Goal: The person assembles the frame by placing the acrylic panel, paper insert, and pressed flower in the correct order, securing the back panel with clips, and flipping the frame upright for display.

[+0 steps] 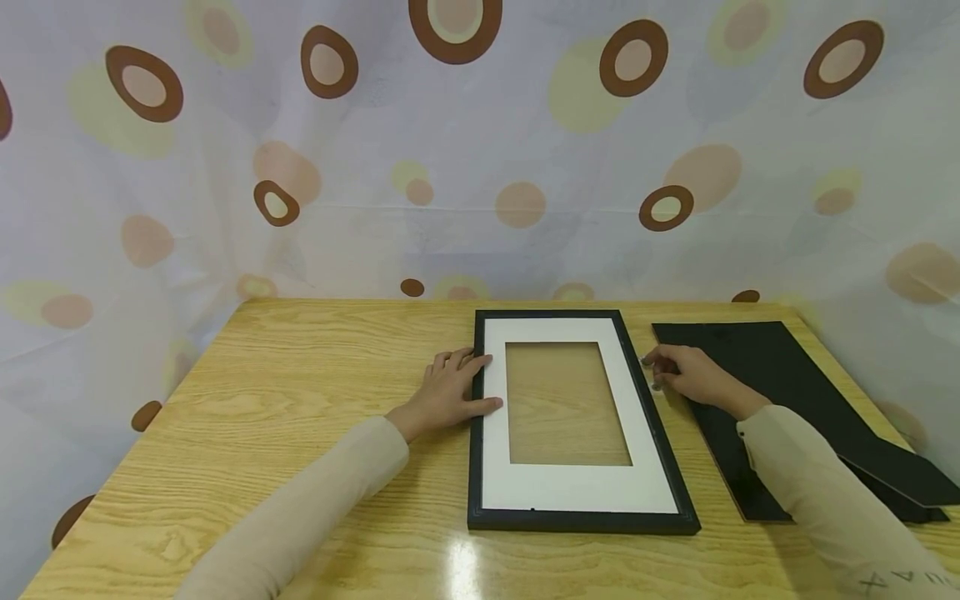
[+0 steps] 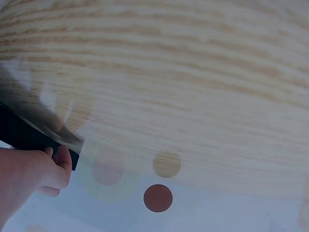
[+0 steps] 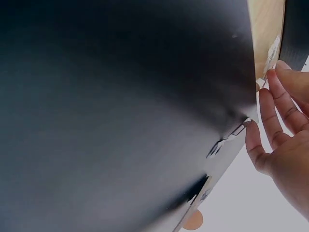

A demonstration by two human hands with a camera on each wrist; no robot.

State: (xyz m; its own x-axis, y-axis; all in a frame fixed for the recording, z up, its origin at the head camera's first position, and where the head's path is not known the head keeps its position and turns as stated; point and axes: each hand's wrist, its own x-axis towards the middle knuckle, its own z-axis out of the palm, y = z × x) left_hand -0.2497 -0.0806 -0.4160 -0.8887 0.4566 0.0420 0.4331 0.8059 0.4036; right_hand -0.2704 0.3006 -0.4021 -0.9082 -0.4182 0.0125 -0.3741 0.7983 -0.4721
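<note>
A black picture frame (image 1: 585,522) lies on the wooden table with a white mat (image 1: 577,490) inside it. Through the mat's rectangular opening, wood grain shows. My left hand (image 1: 448,392) holds the frame's left rail, its thumb and forefinger reaching over onto the mat and the other fingers along the outer side. In the left wrist view, that hand (image 2: 41,171) bends its fingers against the dark rail. At the right rail is my right hand (image 1: 693,375), its thumb and forefinger close together. Small pale glints show at its fingertips (image 3: 271,75); I cannot tell whether it pinches anything.
To the right of the frame lies a large black board (image 1: 731,350), partly beneath my right forearm. A narrower black flap (image 1: 903,473) lies over its near right end. Behind the table (image 1: 300,367) hangs a pale curtain (image 1: 465,242) with brown and yellow ovals.
</note>
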